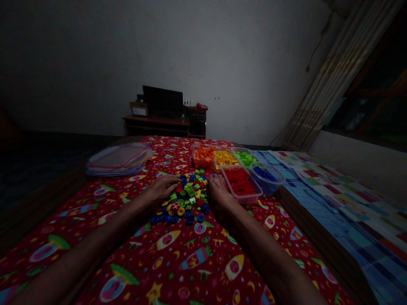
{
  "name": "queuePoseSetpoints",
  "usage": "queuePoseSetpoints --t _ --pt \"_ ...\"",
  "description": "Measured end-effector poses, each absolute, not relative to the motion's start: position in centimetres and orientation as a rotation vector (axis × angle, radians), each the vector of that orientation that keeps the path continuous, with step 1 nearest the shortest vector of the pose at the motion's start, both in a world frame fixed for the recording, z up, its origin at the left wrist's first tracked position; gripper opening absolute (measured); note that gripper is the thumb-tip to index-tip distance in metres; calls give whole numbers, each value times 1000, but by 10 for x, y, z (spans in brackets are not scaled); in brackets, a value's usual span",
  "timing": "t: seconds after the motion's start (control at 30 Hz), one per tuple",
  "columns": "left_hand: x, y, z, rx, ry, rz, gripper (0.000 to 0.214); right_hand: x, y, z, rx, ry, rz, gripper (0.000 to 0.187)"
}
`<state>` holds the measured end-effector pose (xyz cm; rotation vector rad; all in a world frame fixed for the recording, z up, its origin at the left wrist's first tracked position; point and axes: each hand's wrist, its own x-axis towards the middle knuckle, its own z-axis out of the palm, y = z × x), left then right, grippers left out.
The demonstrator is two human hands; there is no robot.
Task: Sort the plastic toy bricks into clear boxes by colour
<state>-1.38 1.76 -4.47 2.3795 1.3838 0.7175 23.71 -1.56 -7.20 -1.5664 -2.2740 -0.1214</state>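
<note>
A mixed heap of small toy building blocks (190, 197) in green, yellow, red and blue lies on a red patterned cloth. My left hand (163, 187) rests at the heap's left side, fingers stretched towards the blocks, with no block visibly gripped. At the heap's right edge is my right hand (218, 186), its fingers bent down and their tips hidden. A small blue spot shows at those fingers; whether it is a block I cannot tell. Just right of that hand stands a clear tub of red blocks (240, 182).
Behind stand clear tubs of orange blocks (204, 154), yellow blocks (225, 158) and green blocks (245, 159). A round tub of blue blocks (265, 174) is at the right. Stacked lids (119, 159) lie left. A wooden edge (318, 237) runs along the right side.
</note>
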Motion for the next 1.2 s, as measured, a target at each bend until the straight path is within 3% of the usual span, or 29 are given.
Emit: queuePoseSetpoints --t 0.2,0.4,0.67,0.8,1.03,1.2 --pt "-16 18 -40 2450 1349 575 37 235 -29 -56 -1668 -2459 -236 48" --pt "-17 20 -40 2523 1316 594 32 240 -26 -50 -1484 -2250 -145 47" --pt "-5 5 -20 2161 1384 809 47 213 -16 -16 -1176 -1921 534 29" --pt "11 -8 -12 1998 1330 865 56 196 -23 -19 -1120 -1921 732 34" --pt "19 -16 -11 2029 1371 913 56 209 -25 -6 -1051 -2061 423 26" --pt "5 -8 -7 2200 1349 830 49 266 -7 9 -1350 -1921 107 24"
